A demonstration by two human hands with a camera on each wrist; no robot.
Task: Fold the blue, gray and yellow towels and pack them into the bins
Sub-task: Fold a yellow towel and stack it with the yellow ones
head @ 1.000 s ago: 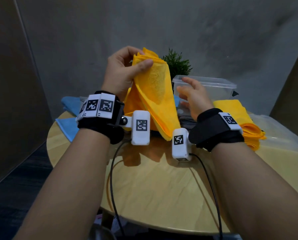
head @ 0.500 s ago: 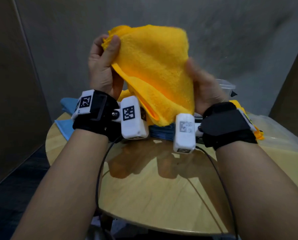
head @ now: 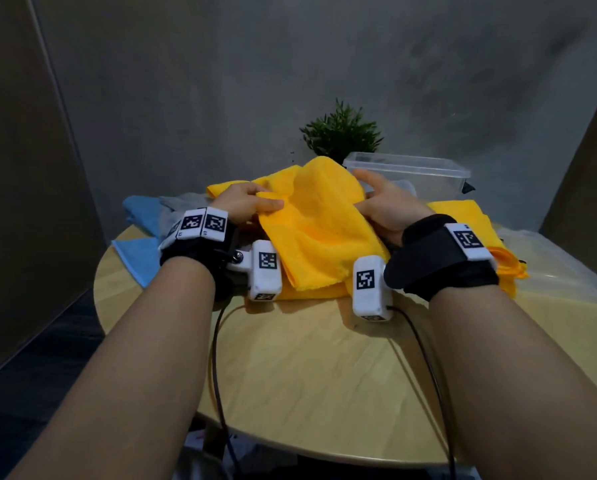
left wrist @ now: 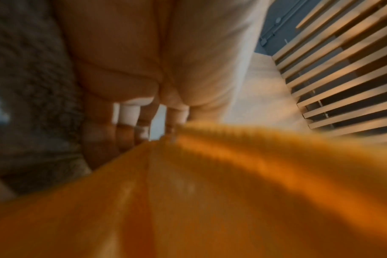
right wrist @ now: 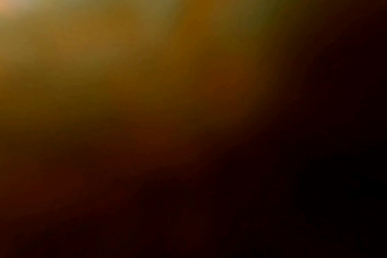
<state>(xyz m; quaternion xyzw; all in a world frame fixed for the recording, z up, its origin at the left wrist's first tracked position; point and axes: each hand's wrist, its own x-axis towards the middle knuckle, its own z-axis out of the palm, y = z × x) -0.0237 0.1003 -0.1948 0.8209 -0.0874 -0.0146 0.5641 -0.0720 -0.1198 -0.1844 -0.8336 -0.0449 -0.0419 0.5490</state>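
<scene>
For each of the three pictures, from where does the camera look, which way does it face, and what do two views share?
Head: worn on the head, looking forward and down at the round table; both forearms, left hand and right hand show, gripping the yellow towel.
Left wrist: looks along the hand; blurred fingers meet the towel's edge.
Right wrist: dark orange blur; nothing of the body can be made out.
Shared: head and left wrist both show the yellow towel and the left hand.
</scene>
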